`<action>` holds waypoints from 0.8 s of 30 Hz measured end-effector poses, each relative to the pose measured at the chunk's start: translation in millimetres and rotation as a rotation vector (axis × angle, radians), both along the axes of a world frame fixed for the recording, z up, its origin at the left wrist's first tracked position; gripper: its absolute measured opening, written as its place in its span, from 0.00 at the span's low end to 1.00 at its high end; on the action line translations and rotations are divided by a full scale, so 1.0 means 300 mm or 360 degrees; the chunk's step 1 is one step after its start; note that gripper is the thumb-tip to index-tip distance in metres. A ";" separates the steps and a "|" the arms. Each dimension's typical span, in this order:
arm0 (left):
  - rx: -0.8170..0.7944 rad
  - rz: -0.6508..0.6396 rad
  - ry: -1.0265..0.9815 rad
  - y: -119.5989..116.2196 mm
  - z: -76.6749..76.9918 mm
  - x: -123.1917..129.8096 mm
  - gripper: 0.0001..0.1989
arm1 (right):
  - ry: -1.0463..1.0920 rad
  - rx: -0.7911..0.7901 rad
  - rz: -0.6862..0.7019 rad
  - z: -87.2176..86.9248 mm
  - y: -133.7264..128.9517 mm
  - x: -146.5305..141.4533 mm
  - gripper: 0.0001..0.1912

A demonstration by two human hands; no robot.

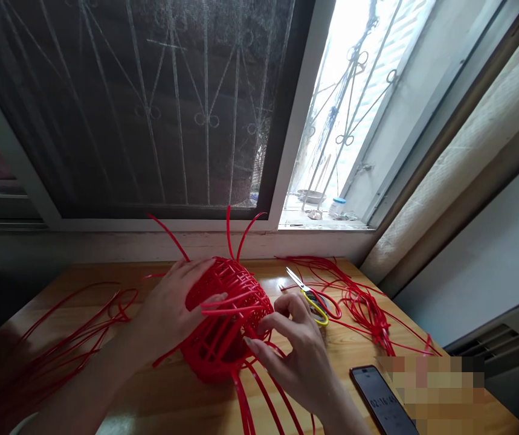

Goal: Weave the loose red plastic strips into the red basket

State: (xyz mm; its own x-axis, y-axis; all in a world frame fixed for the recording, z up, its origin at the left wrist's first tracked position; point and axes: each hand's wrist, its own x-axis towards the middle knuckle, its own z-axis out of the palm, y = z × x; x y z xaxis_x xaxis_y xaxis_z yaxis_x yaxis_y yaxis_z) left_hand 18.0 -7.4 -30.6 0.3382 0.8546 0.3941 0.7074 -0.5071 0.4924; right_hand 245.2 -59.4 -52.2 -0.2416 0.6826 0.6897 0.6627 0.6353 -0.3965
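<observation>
A round woven basket (236, 281) of red plastic strips lies tilted on the table in front of me, with loose strip ends sticking out at the top and bottom. My left hand (173, 305) grips its left side, fingers over the far part and thumb across the front by two strips. At the right side, my right hand (298, 347) has thumb and forefinger bent close together at the weave, pinching what appears to be a red strip. The exact contact at those fingertips is partly hidden.
Scissors (320, 314) with yellow on the handle lie right of the basket, near a tangled bundle of red strips (368, 308). More loose red strips (91, 329) spread at left. A phone (383, 399) showing a timer rests at front right. A window (281, 181) stands behind the wooden table (332, 368).
</observation>
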 end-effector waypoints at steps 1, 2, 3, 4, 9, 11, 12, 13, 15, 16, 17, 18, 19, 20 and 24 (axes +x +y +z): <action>0.0031 -0.0052 0.0074 0.000 -0.003 0.002 0.30 | -0.0039 0.0012 -0.0014 0.000 -0.004 -0.007 0.07; 0.0066 -0.0098 0.0131 -0.001 -0.007 0.004 0.31 | -0.0052 0.0028 -0.0025 0.000 -0.007 -0.012 0.07; 0.0095 -0.0137 0.0174 -0.001 -0.010 0.005 0.32 | -0.0048 0.0040 -0.0038 -0.001 -0.009 -0.015 0.08; 0.0117 -0.0171 0.0204 -0.001 -0.014 0.005 0.33 | -0.0037 0.0051 -0.0047 -0.001 -0.012 -0.015 0.08; 0.0106 -0.0240 0.0226 -0.008 -0.027 0.008 0.31 | 0.0005 0.0070 -0.0064 -0.003 -0.024 -0.002 0.08; 0.0096 -0.0203 0.0111 -0.017 -0.030 0.011 0.31 | 0.0026 0.0042 -0.0037 -0.008 -0.027 0.005 0.08; 0.0095 -0.0176 0.0005 -0.024 -0.033 0.014 0.31 | 0.0068 0.0007 -0.0009 -0.015 -0.025 0.011 0.07; 0.0115 -0.0141 -0.0141 -0.033 -0.039 0.015 0.30 | 0.0157 -0.0034 0.0031 -0.026 -0.021 0.019 0.06; 0.0260 -0.0009 -0.0574 -0.051 -0.066 0.015 0.24 | 0.0485 -0.0138 0.0117 -0.064 -0.004 0.046 0.05; 0.0357 0.0083 -0.0833 -0.060 -0.089 0.012 0.20 | 0.0737 -0.0172 0.0134 -0.092 0.010 0.063 0.08; 0.0459 0.0214 -0.1115 -0.066 -0.120 0.007 0.15 | 0.0984 -0.0244 0.0115 -0.125 0.026 0.082 0.12; 0.0536 0.0320 -0.1379 -0.070 -0.157 -0.001 0.11 | 0.1225 -0.0368 0.0044 -0.163 0.044 0.099 0.16; 0.0439 0.0403 -0.1541 -0.069 -0.199 -0.010 0.10 | 0.1465 -0.0561 -0.0042 -0.204 0.061 0.113 0.19; 0.0307 0.0496 -0.1659 -0.064 -0.242 -0.021 0.12 | 0.1658 -0.0779 -0.0068 -0.246 0.076 0.121 0.24; -0.0483 0.0436 -0.1541 -0.020 -0.383 -0.035 0.26 | 0.2103 -0.1453 -0.0060 -0.394 0.093 0.080 0.28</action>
State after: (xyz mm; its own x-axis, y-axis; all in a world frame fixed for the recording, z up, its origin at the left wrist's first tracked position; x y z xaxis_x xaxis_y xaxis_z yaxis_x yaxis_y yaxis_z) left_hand 7.6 -13.3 -145.6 -0.2265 0.9625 0.1495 0.0156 -0.1499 0.9886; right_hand 269.2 -31.6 -170.3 0.1899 0.9544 -0.2305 -0.4258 -0.1315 -0.8952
